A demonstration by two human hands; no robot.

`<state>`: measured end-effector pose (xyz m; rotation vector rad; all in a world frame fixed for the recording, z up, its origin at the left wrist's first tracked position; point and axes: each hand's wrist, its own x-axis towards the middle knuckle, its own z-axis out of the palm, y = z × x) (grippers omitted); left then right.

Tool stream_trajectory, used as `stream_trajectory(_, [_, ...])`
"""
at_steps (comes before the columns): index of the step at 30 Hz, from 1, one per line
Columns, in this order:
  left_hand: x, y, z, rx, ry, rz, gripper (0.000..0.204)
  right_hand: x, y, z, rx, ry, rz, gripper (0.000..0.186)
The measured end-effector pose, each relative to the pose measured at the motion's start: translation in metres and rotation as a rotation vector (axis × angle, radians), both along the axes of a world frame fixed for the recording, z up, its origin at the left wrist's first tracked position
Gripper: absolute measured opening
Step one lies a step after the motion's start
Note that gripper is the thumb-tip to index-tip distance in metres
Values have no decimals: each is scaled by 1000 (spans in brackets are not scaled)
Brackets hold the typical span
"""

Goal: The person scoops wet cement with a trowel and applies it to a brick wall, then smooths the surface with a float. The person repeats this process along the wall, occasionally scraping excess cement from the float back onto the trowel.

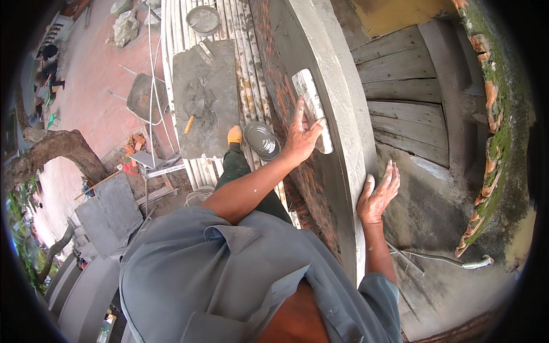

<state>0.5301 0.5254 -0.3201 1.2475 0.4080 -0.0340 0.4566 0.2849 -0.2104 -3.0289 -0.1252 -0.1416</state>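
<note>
My left hand [303,137] is closed on a plastering float [310,94], a long pale rectangular tool smeared with mortar. Its face lies against the grey plastered side of a wall [337,74], near the top edge. Bare brick [280,80] shows lower on that side. My right hand [380,193] holds nothing; its palm leans on the wall's far edge with the fingers stretched out. Below my left arm sits a round basin [261,140] of greyish water. Beside it a board [229,86] carries wet mortar [200,106] and a tool with an orange handle [189,124].
I stand on a scaffold of pale poles [256,68], which also bears a round pan [203,20]. Down on the reddish ground are a wheelbarrow [146,97] and a person [48,66]. Right of the wall lie wooden planks [400,63] and a mossy tiled edge [496,108].
</note>
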Motion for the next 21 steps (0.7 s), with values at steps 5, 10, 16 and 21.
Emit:
stream_trajectory(5, [107, 68, -15, -38, -2, 122, 92, 4, 3, 0, -19, -17, 44, 67])
stream_trajectory(10, [225, 152, -22, -64, -104, 192, 97, 7, 3, 0, -17, -13, 23, 62])
stream_trajectory(16, [188, 134, -9, -63, -5, 54, 102, 7, 0, 1, -12, -9, -1, 63])
stream_trajectory(21, [106, 74, 10, -5, 7, 3, 106, 5, -2, 0, 17, -12, -2, 65])
